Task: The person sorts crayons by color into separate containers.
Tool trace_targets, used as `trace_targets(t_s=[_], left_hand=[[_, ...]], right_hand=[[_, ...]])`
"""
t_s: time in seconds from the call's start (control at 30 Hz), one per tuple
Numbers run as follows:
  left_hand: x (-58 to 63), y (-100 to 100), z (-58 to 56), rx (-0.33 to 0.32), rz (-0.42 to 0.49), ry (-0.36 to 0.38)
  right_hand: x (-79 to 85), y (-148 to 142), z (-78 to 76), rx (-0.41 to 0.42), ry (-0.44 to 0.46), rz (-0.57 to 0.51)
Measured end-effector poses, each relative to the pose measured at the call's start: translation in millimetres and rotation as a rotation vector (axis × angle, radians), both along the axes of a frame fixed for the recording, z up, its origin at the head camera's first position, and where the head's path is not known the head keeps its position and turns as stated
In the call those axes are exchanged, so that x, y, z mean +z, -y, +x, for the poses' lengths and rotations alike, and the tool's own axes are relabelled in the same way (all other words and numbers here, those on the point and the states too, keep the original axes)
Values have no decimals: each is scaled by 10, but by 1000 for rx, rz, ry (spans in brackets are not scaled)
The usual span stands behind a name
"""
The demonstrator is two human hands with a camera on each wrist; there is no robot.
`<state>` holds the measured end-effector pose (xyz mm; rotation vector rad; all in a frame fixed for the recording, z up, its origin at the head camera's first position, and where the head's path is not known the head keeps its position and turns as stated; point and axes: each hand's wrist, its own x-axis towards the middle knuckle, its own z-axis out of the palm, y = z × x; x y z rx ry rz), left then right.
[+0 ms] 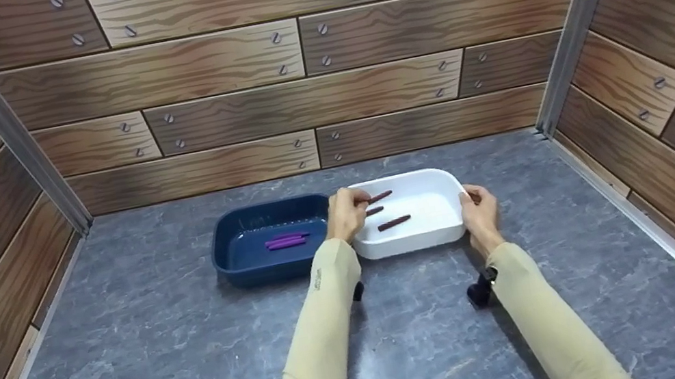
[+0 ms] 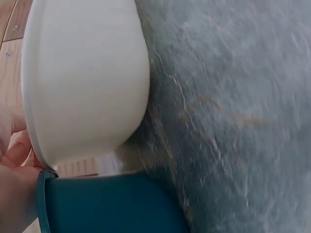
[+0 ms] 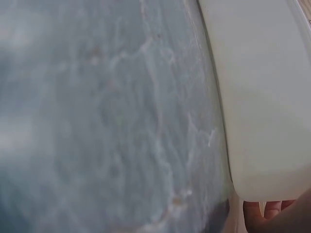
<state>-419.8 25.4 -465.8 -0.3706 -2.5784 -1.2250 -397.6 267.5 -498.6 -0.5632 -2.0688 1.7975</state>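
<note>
My left hand (image 1: 347, 213) reaches over the left end of a white dish (image 1: 433, 240), beside a blue dish (image 1: 269, 273). Its fingertips pinch the near end of a dark brown crayon-like stick (image 1: 380, 196). Below that stick, another brown stick (image 1: 374, 211) is partly hidden by the hand, and a third brown stick (image 1: 394, 223) lies on the dish's floor. At the opposite end, my right hand (image 1: 481, 213) grips the white dish's rim. In the left wrist view, the left fingers (image 2: 18, 148) are at the rim, their tips hidden. Several purple sticks (image 1: 286, 243) lie in the blue dish.
Both dishes stand side by side on a grey marbled tabletop (image 1: 166, 358). Wood-patterned walls (image 1: 227, 115) enclose the back and both sides, with grey metal strips in the corners. A small black device (image 1: 480, 289) is strapped at the right wrist.
</note>
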Motion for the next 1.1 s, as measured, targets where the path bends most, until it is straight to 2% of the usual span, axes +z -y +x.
trace_targets(t_s=[0.37, 0.9, 1.1], left_hand=[[-4, -29, -5, 47, 5, 39], [-48, -94, -2, 86, 6, 1], [-54, -94, -8, 106, -29, -12]], right_hand=[[37, 7, 12, 7, -2, -12], [16, -24, 17, 5, -20, -12], [-1, -3, 13, 9, -29, -25]])
